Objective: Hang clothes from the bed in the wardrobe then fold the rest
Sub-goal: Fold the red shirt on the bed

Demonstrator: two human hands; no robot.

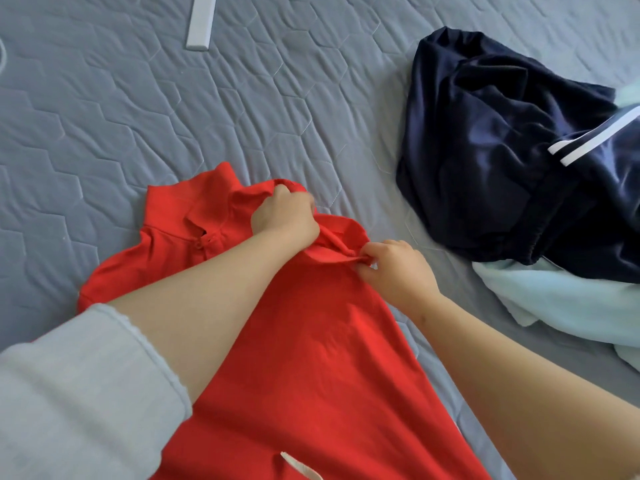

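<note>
red shirt (311, 341) near navy garment (502, 150), pale cloth (554, 299), white strip (201, 22).

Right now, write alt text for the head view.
The left hand grips a red polo shirt near its collar and the right hand pinches a fold of it, on a grey quilted bed. A navy garment and pale green cloth lie to the right.

bed (138, 109): covered with a grey quilted sheet
red shirt (311, 341): spread at near centre, collar towards the far side
navy garment (502, 150): heaped at right, white-striped
pale green cloth (554, 299): near right, partly under it
white strip (202, 20): laid at far left
</note>
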